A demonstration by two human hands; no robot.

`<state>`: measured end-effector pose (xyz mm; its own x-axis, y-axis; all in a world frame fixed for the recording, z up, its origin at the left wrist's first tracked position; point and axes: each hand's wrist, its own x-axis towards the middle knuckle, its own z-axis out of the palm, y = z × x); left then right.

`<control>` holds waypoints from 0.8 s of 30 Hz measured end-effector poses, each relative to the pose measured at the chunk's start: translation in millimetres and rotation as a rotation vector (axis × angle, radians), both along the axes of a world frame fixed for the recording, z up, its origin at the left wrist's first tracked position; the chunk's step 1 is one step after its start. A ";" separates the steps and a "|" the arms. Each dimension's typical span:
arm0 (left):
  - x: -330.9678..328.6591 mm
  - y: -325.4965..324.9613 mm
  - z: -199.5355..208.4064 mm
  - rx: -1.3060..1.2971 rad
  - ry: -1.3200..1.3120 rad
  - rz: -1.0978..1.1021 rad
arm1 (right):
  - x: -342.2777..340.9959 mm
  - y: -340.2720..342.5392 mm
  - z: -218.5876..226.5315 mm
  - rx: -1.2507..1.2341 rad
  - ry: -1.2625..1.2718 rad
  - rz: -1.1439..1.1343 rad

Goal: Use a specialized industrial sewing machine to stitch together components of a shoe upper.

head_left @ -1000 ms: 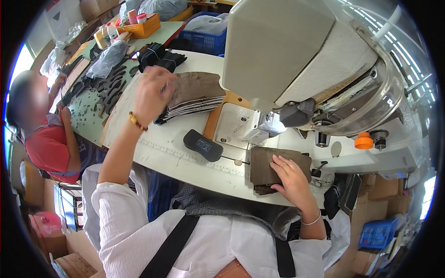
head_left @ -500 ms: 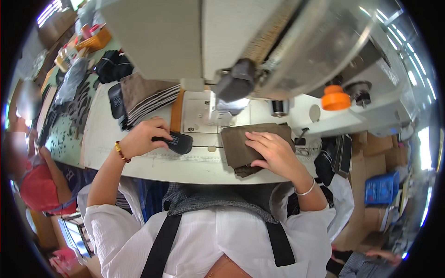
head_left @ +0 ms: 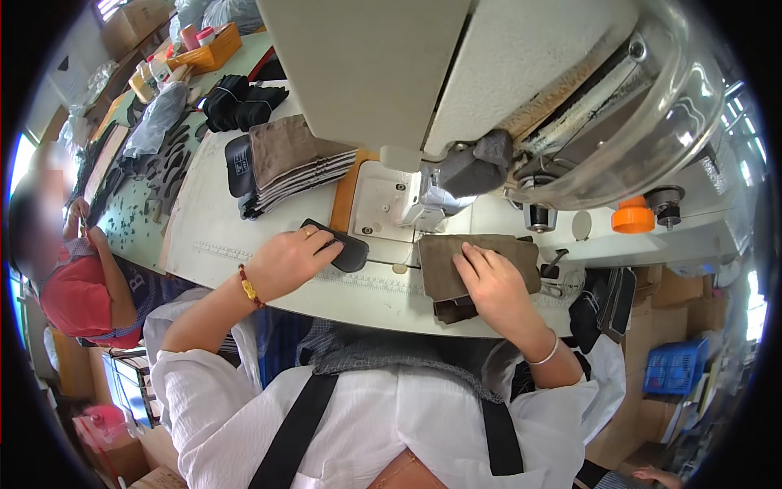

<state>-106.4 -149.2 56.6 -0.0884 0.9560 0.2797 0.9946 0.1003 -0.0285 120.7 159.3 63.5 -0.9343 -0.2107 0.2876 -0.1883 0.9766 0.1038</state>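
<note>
My left hand (head_left: pixel 295 259) rests on the sewing machine's bed, its fingers curled over a small black rounded flat piece (head_left: pixel 352 254), the far end of which sticks out past the fingertips. My right hand (head_left: pixel 493 285) lies with its fingers on a stack of brown fabric pieces (head_left: pixel 444 265), right of the needle area. Darker fabric (head_left: pixel 454 310) shows under the stack's near edge. The metal needle plate (head_left: pixel 379 208) is between and beyond my hands, with an orange-brown strip (head_left: pixel 351 192) along its left side.
Left of the machine (head_left: pixel 366 65) lies a pile of brown pieces with striped edges (head_left: pixel 301 159), beside another black piece (head_left: pixel 239 166). Black bundles (head_left: pixel 240 102) sit farther back. A co-worker in red (head_left: pixel 85 293) is at the green table (head_left: pixel 147 213). A blue crate (head_left: pixel 676 367) stands at right.
The view has shifted, so the machine and table appear farther right. My left fingers now reach farther over the black piece, covering its pale marking. My right hand stays on the brown stack.
</note>
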 end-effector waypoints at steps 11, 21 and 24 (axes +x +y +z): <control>1.9 30.9 43.5 0.508 -0.047 0.240 | 12.2 -16.1 57.0 -0.059 0.392 0.129; 23.1 107.1 73.0 0.700 0.083 -0.322 | -21.9 -9.7 71.6 0.034 0.215 0.048; 21.2 110.9 63.8 0.576 -0.001 -0.239 | -17.6 0.9 55.8 0.118 0.094 0.077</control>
<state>-85.2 -38.3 120.4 0.1090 0.6452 0.7562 0.9913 -0.1267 -0.0348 103.1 160.3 119.3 -0.8841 -0.3181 0.3423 -0.2461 0.9397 0.2376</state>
